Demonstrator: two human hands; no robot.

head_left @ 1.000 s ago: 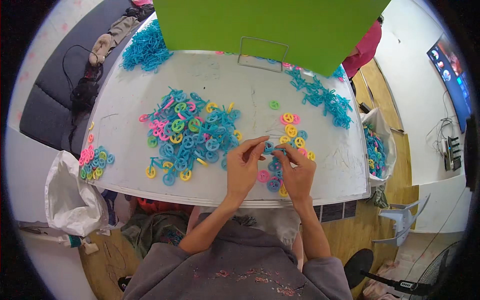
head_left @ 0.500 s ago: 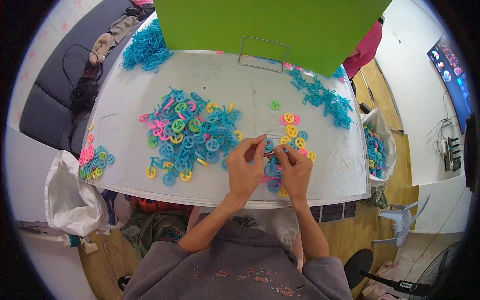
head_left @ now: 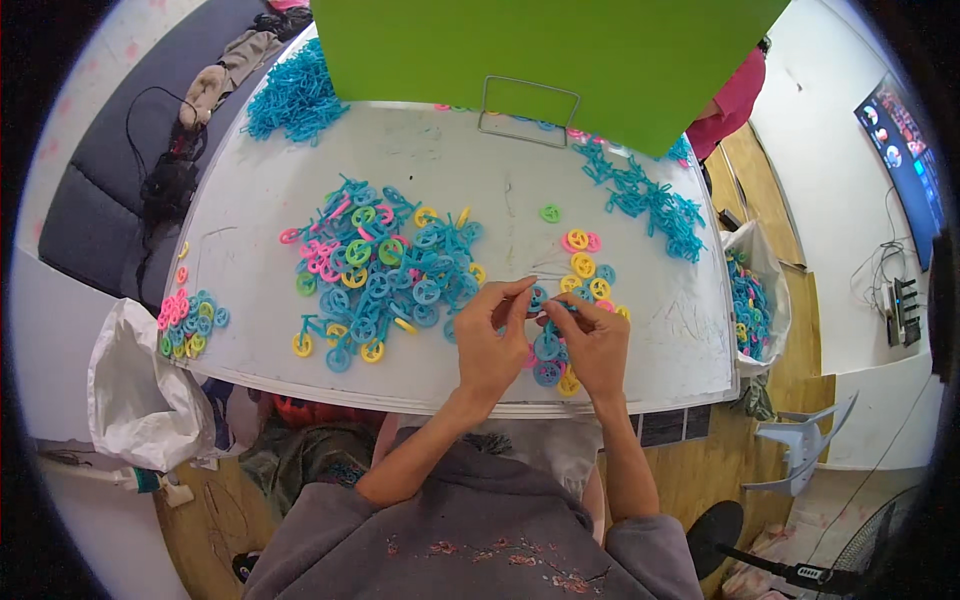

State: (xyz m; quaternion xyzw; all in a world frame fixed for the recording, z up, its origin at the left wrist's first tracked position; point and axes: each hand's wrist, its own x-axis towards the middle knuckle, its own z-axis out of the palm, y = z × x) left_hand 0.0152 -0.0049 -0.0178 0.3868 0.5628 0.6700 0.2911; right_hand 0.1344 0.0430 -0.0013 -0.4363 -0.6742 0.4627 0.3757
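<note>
Over the right half of the table, my left hand (head_left: 490,335) pinches a small blue plastic wheel (head_left: 538,298) between thumb and fingertips. My right hand (head_left: 597,348) meets it, its thumb and forefinger closed beside the wheel. What the right fingers grip is too small and covered to make out. Below the fingertips are another blue wheel (head_left: 546,346) and a yellow wheel (head_left: 569,382); whether the blue one hangs from a held part I cannot tell. Thin wire-like pins (head_left: 548,268) lie just beyond my hands. More loose wheels, yellow (head_left: 583,264), pink and blue, lie beside and beyond my right hand.
Left of my hands spreads a heap of blue parts with coloured wheels (head_left: 375,270). Blue frame pieces pile at the far left (head_left: 298,95) and far right (head_left: 650,205). A green panel (head_left: 540,60) stands at the back. Sacks (head_left: 150,390) flank the table; another person's red sleeve (head_left: 732,105) shows behind.
My right hand has shifted slightly and rolled a little, with its fingertips still against the wheel. My left hand stays nearly in place, still pinching the blue wheel.
</note>
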